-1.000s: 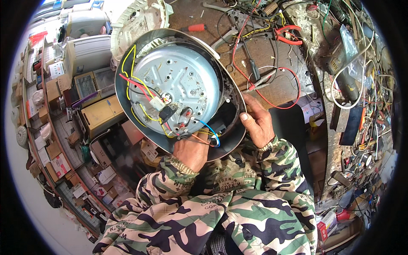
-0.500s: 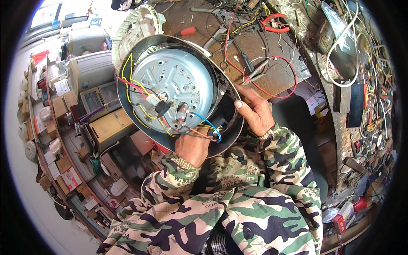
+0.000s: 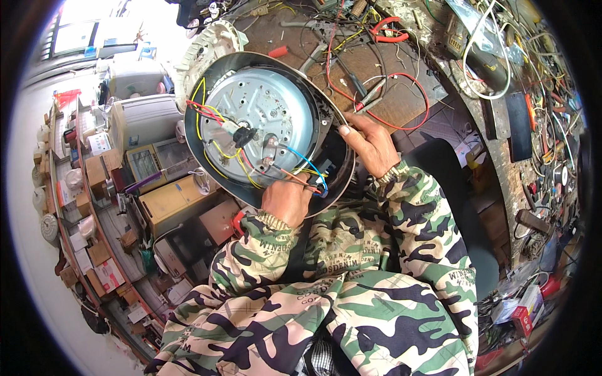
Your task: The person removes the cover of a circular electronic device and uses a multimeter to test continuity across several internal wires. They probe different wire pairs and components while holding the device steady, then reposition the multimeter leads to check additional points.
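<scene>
An opened round metal appliance housing, like a rice cooker body (image 3: 219,168), is tilted in front of me with its inside showing. Within sit a grey metal pan (image 3: 257,94), a black round part on a white connector (image 3: 241,135), and yellow, red, orange and blue wires (image 3: 309,164). My left hand (image 3: 285,202) reaches over the near rim, fingers curled in among the orange and blue wires; what they hold is hidden. On the right rim, my right hand (image 3: 374,147) grips the housing, thumb over the edge and fingers outside.
Behind the housing leans a pale plastic base (image 3: 204,56). The wooden bench (image 3: 401,109) carries red-handled pliers (image 3: 389,30), a screwdriver (image 3: 352,78) and a red cable (image 3: 426,103). Tangled wires and tools crowd the right side. Boxes and appliances (image 3: 179,197) fill the left shelves.
The housing has shifted slightly right and up in view, partly because the view itself moved. Both hands keep their places on it.
</scene>
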The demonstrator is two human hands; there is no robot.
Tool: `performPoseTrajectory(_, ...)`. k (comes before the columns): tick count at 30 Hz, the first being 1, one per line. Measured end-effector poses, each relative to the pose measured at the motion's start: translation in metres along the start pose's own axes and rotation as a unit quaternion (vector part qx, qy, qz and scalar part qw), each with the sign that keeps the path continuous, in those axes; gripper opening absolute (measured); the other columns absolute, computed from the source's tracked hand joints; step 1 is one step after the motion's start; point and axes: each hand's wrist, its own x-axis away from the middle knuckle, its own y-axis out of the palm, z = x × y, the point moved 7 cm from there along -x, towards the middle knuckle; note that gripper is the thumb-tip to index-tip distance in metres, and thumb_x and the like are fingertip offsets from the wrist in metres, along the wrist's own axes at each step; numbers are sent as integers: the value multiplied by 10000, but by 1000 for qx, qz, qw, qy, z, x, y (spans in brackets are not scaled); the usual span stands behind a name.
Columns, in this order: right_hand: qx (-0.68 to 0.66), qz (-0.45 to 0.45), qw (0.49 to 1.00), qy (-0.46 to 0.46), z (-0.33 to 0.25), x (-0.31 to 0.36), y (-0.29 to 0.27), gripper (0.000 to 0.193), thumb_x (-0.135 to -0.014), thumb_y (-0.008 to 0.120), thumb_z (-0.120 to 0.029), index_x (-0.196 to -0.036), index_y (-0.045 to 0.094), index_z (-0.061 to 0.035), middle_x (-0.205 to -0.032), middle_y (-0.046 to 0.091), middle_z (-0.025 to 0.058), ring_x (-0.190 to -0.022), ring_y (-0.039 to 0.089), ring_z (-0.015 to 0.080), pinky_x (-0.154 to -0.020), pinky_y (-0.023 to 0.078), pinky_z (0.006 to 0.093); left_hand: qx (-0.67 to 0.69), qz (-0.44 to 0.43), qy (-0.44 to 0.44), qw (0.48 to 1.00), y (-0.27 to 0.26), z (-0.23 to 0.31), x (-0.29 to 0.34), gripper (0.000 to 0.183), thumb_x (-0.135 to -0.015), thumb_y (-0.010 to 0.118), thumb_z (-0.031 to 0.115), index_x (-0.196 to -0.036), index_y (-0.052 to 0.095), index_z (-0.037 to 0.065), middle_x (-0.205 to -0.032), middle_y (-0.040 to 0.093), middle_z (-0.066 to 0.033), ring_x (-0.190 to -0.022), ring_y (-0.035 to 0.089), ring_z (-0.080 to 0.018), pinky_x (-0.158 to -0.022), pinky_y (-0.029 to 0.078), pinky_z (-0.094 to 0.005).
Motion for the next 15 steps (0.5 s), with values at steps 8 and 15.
performPoseTrajectory(8, 7, 16, 1000, 2, 13, -3, 2, 621, -935, 589, -473, -1221, 618, 77, -1151, 656, 280, -1101, 635, 403, -943, 483, 416, 26, 38, 53, 998, 7, -7, -5, 256, -869, 695, 217, -1065, 693, 52, -885, 685, -230, -846, 657, -430, -743, 520, -502)
performPoseTrajectory(15, 11, 2, 1000, 9, 8, -2, 5, 617, -946, 553, -464, -1241, 610, 75, -1162, 654, 282, -1110, 631, 389, -953, 471, 404, 4, 42, 34, 999, -9, -7, 6, 229, -827, 726, 215, -1011, 727, 79, -894, 706, -167, -852, 675, -380, -760, 532, -482)
